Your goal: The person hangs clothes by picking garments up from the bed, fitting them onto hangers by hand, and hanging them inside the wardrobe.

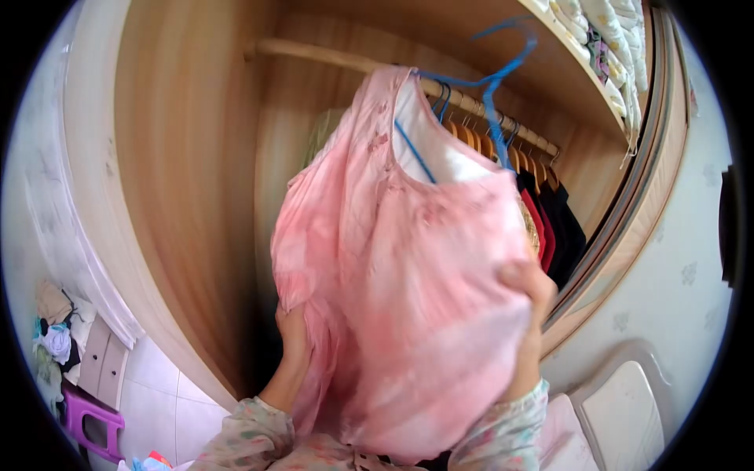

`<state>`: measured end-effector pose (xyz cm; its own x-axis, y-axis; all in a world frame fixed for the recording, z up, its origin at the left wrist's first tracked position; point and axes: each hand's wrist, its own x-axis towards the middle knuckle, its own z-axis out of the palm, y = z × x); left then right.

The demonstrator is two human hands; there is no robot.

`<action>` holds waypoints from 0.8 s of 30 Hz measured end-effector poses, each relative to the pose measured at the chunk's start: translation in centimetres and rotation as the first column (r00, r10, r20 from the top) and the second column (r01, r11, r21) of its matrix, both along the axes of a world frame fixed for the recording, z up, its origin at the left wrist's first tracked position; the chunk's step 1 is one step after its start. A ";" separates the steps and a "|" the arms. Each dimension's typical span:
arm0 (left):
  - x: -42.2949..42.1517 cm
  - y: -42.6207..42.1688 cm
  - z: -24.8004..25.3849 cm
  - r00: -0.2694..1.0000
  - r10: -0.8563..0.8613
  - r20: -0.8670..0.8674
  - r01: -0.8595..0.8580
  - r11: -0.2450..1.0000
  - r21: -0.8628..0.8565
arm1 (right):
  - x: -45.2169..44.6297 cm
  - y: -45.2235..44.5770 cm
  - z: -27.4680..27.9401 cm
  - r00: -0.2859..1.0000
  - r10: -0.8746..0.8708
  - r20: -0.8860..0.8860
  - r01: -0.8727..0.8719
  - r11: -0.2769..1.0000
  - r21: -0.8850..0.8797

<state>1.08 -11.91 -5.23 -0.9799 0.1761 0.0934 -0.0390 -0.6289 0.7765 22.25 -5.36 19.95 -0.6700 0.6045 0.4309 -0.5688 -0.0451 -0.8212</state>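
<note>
The pink garment spans mid-opening, right of the side panel. The right hand grips its edge, thumb frontmost; left hand closure (fingers hidden) cannot be determined.

The big pink top blocks the way straight into the closet. A hand could go in on its left, between the top and the wood wall, under the rod. On the right, hung clothes are packed close and stand in the way. The shelf is a roof above, and the blue hanger sticks up below it.
</note>
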 end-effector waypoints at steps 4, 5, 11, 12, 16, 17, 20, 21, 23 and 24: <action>-4.4 3.1 -0.1 0.993 0.112 0.041 -0.114 0.993 0.043 | -6.9 3.2 0.6 0.991 0.066 0.119 -0.088 0.978 0.189; -5.4 4.1 -0.5 0.993 0.108 0.039 -0.110 0.991 0.071 | -8.5 4.3 0.6 0.989 0.075 0.131 -0.101 0.973 0.209; -7.8 6.5 5.1 0.998 0.027 0.056 -0.037 0.983 0.179 | -16.6 7.1 2.2 0.987 0.085 0.135 -0.123 0.944 0.306; -9.6 7.5 4.7 0.998 0.067 0.020 -0.069 0.990 0.120 | -17.7 7.5 2.3 0.992 0.044 0.117 -0.084 0.929 0.359; -12.8 8.2 5.4 0.991 -0.118 -0.062 0.111 0.988 -0.107 | -20.4 7.7 1.0 0.989 0.037 0.143 -0.074 0.962 0.264; -12.9 8.4 6.0 0.989 -0.141 -0.051 0.138 0.989 -0.050 | -20.9 7.7 0.2 0.988 0.038 0.151 -0.075 0.965 0.250; -10.1 7.7 11.5 0.972 -0.205 -0.113 0.214 0.974 0.079 | -21.9 7.9 -2.1 0.985 0.034 0.169 -0.075 0.968 0.241; -9.5 7.5 13.7 0.957 -0.220 -0.189 0.241 0.966 0.092 | -22.1 7.8 -2.5 0.986 0.028 0.166 -0.067 0.970 0.234; -9.2 8.4 17.2 0.871 -0.255 -0.420 0.336 0.933 0.128 | -22.2 7.3 -2.6 0.987 0.012 0.161 -0.047 0.976 0.213; -8.3 8.8 19.2 0.868 -0.254 -0.427 0.324 0.941 0.099 | -22.3 7.3 -2.7 0.991 0.004 0.132 -0.037 0.968 0.247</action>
<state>-7.24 -3.12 13.94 -0.7582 0.3936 0.5198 0.0549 -0.7559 0.6524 -0.05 1.93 17.25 -0.7410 0.4753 0.4743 -0.4579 0.1590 -0.8747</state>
